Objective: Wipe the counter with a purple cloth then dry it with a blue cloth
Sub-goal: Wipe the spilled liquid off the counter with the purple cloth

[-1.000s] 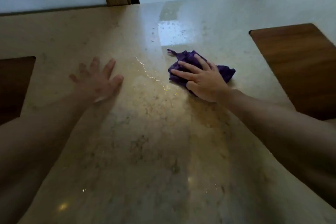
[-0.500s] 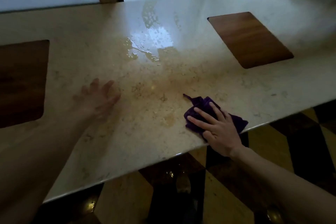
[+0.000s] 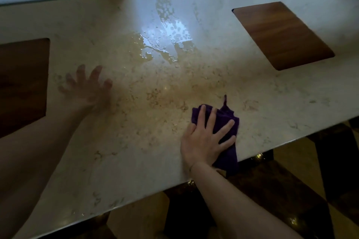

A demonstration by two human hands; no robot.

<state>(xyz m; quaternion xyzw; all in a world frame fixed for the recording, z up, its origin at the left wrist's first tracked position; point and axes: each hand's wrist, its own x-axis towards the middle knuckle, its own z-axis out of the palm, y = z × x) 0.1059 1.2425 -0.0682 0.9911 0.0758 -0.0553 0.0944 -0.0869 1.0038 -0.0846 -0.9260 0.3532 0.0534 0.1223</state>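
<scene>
pressing down flat with the right hand (image 3: 206,139) on the purple cloth (image 3: 226,122), fingers spread and straight on top of it, not curled round anything. the cloth is bunched under the palm and fingers, with a bit sticking out past the fingertips and a flap hanging off the near edge of the counter (image 3: 272,99) just behind the heel of the hand. left hand (image 3: 88,87) is blurry but looks splayed out with nothing in it, resting on or just above the stone off to the side, probably bracing.

the cloth looks soft, light and floppy, likely damp, so it'll slide easy on polished stone but also bunch up and slip out from under a flat palm. i'd gather the loose flap back under the fingers, or pinch the thick folded middle, before pushing again.

well beyond the fingertips there's a patch of water (image 3: 165,42) beaded on the surface, so wiping isn't done imo. no blue cloth in view, drying hasn't started.
</scene>
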